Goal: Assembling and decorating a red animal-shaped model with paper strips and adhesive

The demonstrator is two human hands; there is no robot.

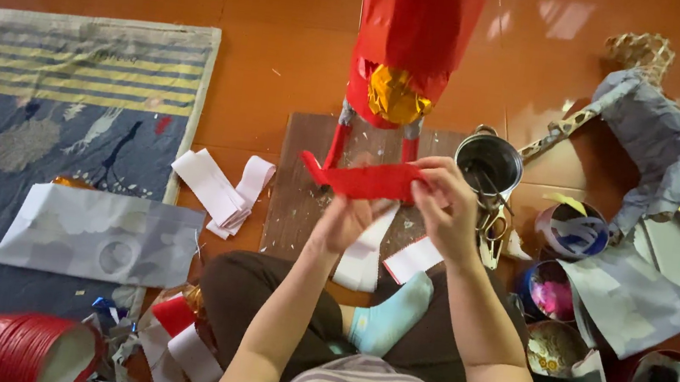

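Both my hands hold a strip of red paper (358,179) stretched between them, above a wooden board (294,203). My left hand (345,220) grips the strip from below near its middle. My right hand (443,204) pinches its right end. Just beyond the strip stands a red paper figure (414,29) with a gold foil ball (393,96) and two thin red legs on the board. White paper strips (367,254) lie on the board under my hands.
A metal tin (488,163) with scissors (489,227) stands right of the board. Small bowls (572,230) and grey paper sheets (661,142) lie at the right. Folded white strips (221,188), a grey sheet (100,234), a striped mat (71,75) and a red cylinder (23,347) are at the left.
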